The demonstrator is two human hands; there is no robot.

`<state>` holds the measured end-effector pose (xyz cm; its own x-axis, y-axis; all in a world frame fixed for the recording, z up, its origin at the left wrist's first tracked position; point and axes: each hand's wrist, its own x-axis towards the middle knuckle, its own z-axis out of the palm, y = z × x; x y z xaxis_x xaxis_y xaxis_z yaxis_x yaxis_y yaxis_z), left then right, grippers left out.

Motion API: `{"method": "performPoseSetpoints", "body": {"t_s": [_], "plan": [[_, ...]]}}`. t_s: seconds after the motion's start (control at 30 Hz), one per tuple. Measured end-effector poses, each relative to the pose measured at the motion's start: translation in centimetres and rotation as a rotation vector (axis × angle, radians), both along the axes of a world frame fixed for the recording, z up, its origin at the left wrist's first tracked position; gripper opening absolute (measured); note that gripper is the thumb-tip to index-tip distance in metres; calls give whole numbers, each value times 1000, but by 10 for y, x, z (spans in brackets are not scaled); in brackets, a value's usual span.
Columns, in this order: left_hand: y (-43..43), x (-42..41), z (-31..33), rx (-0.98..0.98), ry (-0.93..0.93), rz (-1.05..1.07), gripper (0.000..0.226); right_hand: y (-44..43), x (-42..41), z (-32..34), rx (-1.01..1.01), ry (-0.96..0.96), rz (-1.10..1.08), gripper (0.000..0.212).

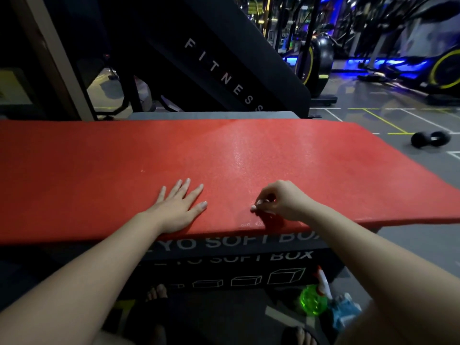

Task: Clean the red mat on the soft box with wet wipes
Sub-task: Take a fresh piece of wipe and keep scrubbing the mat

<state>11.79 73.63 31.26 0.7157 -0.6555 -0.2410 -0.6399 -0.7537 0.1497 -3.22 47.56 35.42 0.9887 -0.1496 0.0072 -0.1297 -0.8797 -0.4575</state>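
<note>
Two hands near the front edge of the red mat (224,150), left hand (178,210) flat, fingers spread, right hand (278,201) curled, fingertips pinched, anything held indiscernible, soft box (236,267) beneath.

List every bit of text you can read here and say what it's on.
"FITNESS": white letters running down the black panel behind the mat.
"...YO SOFT BOX": upper line on the box front; its start is hidden and the mat edge cuts the letter tops.
"SOFT BOX": line below it; the word before is unreadable.
Spray bottle: no label readable.
</note>
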Motion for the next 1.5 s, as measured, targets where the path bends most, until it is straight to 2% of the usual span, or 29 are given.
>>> {"method": "performPoseSetpoints", "body": {"t_s": [0.1, 0.3, 0.4, 0.47, 0.53, 0.6, 0.73, 0.8, 0.9, 1.0, 1.07, 1.13, 1.23, 1.3, 1.37, 1.5], "plan": [[-1, 1, 0, 7, 7, -7, 68, 1, -12, 4, -55, 93, 114, 12], [-3, 2, 3, 15, 18, -10, 69, 8, -11, 2, -17, 59, 232, 12], [-3, 4, 3, 20, 28, -6, 69, 8, 12, -4, -39, -55, 162, 11], [-3, 5, 3, 23, 40, -4, 70, 7, 30, -12, -50, -169, 58, 8], [-4, 7, 4, 24, 51, -5, 70, 5, 42, -14, -27, -204, -40, 13], [-4, 8, 7, 30, 68, -6, 70, 0, 43, -7, -10, -115, -65, 19], [-2, 14, 16, 64, 117, -39, 74, -1, 22, 13, -1, 192, 137, 11], [0, 22, 26, 87, 153, -64, 77, 1, 18, 15, 15, 231, 184, 8], [-2, 29, 38, 61, 209, -37, 80, 5, 31, 7, 20, 91, 57, 12], [-12, 29, 33, 37, 127, 53, 85, 9, 55, -7, -24, -94, -107, 18], [-19, 27, 25, 27, 99, 100, 83, 13, 63, -9, -43, -123, -145, 19], [-23, 29, 20, 17, 100, 142, 78, 13, 55, 1, -17, -35, -103, 14], [-25, 35, 17, -20, 95, 193, 69, 13, 32, 21, 39, 272, 79, 7], [-23, 38, 14, -15, 91, 208, 68, 17, 18, 24, 56, 384, 181, 6], [-22, 40, 10, 1, 100, 214, 68, 16, 15, 17, 53, 311, 196, 9], [-27, 43, 9, 5, 104, 223, 66, 2, 44, 3, -5, 25, 48, 10]]}}
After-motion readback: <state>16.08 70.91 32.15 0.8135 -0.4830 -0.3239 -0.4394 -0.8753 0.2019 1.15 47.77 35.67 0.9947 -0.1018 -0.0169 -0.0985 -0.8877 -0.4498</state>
